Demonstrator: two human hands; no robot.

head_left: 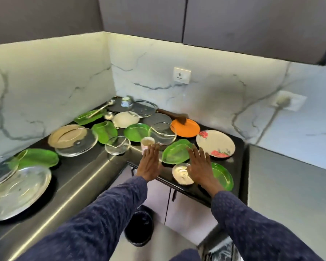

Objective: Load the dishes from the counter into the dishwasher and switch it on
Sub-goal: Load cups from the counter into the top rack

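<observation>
Both hands hover flat and empty at frame centre, left hand (pixel 150 162) by the cup (pixel 147 143), right hand (pixel 200 166) over the steel bowl (pixel 181 174). The green plate (pixel 177 151) between them looks light, stiff, slick; grip its rim.

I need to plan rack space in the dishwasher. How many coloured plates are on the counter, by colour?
Green plastic plates, leaf-shaped and round: 6
Round orange plate: 1
Round cream plate with red flowers: 1
Total: 8
</observation>
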